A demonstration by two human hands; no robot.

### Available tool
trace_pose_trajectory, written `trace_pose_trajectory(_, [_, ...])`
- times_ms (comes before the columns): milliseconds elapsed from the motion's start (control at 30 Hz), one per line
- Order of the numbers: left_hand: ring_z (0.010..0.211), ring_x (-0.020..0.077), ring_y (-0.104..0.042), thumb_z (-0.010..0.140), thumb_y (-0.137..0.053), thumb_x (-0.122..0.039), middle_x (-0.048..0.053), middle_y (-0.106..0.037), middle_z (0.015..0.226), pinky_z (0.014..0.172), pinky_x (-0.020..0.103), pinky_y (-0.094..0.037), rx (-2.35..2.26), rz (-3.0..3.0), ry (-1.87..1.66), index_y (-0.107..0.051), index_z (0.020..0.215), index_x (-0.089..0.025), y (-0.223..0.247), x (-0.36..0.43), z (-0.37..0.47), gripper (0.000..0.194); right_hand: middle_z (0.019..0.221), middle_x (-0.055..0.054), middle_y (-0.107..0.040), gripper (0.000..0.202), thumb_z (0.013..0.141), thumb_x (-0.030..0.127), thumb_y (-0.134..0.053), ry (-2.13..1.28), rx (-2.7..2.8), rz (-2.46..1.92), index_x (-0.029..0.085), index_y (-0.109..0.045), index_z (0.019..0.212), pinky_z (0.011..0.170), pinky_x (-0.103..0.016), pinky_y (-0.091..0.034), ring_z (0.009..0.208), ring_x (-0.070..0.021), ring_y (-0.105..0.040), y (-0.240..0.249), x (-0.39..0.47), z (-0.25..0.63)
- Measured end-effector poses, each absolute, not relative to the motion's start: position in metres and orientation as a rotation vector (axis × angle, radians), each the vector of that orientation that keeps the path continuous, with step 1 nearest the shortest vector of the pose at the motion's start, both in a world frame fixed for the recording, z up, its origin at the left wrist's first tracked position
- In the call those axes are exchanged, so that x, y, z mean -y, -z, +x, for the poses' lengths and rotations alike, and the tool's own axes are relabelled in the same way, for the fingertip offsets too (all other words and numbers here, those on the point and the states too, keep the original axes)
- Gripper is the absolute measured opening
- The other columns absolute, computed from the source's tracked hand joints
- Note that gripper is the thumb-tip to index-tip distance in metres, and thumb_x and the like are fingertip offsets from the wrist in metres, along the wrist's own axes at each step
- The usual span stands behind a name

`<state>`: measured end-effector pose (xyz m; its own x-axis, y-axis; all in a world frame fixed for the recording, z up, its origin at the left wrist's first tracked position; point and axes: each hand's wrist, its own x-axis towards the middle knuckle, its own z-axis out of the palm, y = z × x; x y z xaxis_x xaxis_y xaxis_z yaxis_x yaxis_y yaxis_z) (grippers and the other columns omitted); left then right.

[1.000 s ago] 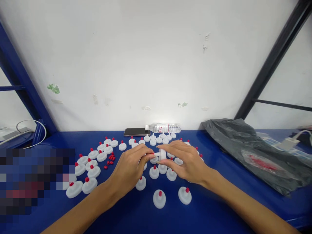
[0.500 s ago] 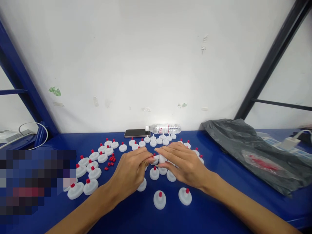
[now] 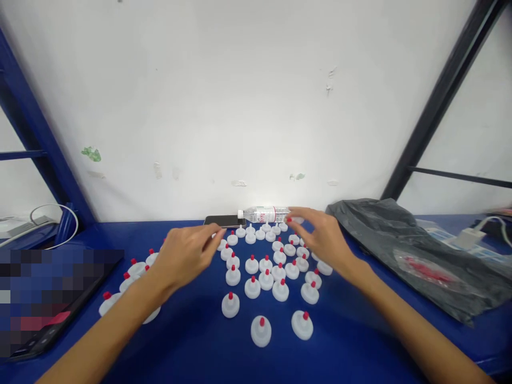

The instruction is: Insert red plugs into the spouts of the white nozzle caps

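Observation:
My right hand pinches a white round cap with a red tip between thumb and fingers, above the back row near the bottle. The cap is tilted on its side, its red tip to the left. My left hand hovers over the left middle of the blue table, fingers loosely stretched and thumb a little apart, with nothing visible in them. Several white caps with red tips stand upright between and in front of my hands. At the back, several white caps without red tips stand in a group.
A clear plastic bottle lies against the wall beside a dark phone. More red-tipped caps stand at left, partly behind my left arm. At right lies a grey plastic bag bearing a clear packet of red pieces.
My hands have parted from the cap they both held at the middle. The left hand moved left, covering the loose red pieces; the right moved back and up with a red-tipped cap.

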<state>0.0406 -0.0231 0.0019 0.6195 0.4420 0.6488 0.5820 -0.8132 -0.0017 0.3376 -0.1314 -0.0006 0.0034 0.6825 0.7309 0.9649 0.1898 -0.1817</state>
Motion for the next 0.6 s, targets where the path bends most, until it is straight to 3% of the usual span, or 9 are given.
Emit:
trace_pose_trajectory(67, [0.060, 0.0179, -0.064, 0.101, -0.044, -0.042, 0.000, -0.072, 0.069, 0.057, 0.029, -0.033, 0.974, -2.602, 0.868, -0.071, 0.100, -0.022, -0.006, 0.007, 0.030, 0.033, 0.125, -0.007, -0.070, 0.019, 0.096, 0.037, -0.060, 0.502, 1.669, -1.639, 0.024, -0.074, 0.100, 0.095, -0.042, -0.052, 0.110, -0.0276, -0.068, 0.001, 0.125, 0.361])
trace_pose_trajectory(200, [0.069, 0.0216, -0.068, 0.101, -0.042, -0.044, 0.002, -0.075, 0.077, 0.062, 0.030, -0.037, 1.126, -2.657, 0.663, -0.071, 0.107, -0.022, -0.017, -0.008, 0.019, 0.037, 0.106, -0.011, -0.071, 0.027, 0.092, 0.042, -0.062, 0.476, 1.540, -1.811, 0.021, -0.078, 0.095, 0.086, -0.043, -0.052, 0.096, -0.0294, -0.069, 0.010, 0.114, 0.393])
trace_pose_trajectory(367, [0.078, 0.0245, -0.069, 0.097, -0.046, -0.042, 0.005, -0.077, 0.085, 0.063, 0.030, -0.039, 1.279, -2.699, 0.312, -0.074, 0.097, -0.025, -0.023, -0.010, 0.017, 0.032, 0.085, -0.004, -0.075, 0.018, 0.088, 0.039, -0.065, 0.336, 1.498, -1.965, 0.023, -0.073, 0.092, 0.072, -0.034, -0.050, 0.080, -0.0236, -0.071, 0.025, 0.107, 0.413])
trace_pose_trajectory(600, [0.078, 0.0299, -0.071, 0.088, -0.056, -0.027, 0.012, -0.076, 0.087, 0.063, 0.034, -0.041, 1.364, -2.665, 0.079, -0.073, 0.083, -0.021, -0.009, -0.020, 0.009, 0.018, 0.084, -0.004, -0.078, 0.021, 0.087, 0.043, -0.064, 0.210, 1.526, -2.062, 0.023, -0.072, 0.086, 0.072, -0.032, -0.050, 0.080, -0.0234, -0.073, 0.036, 0.102, 0.423])
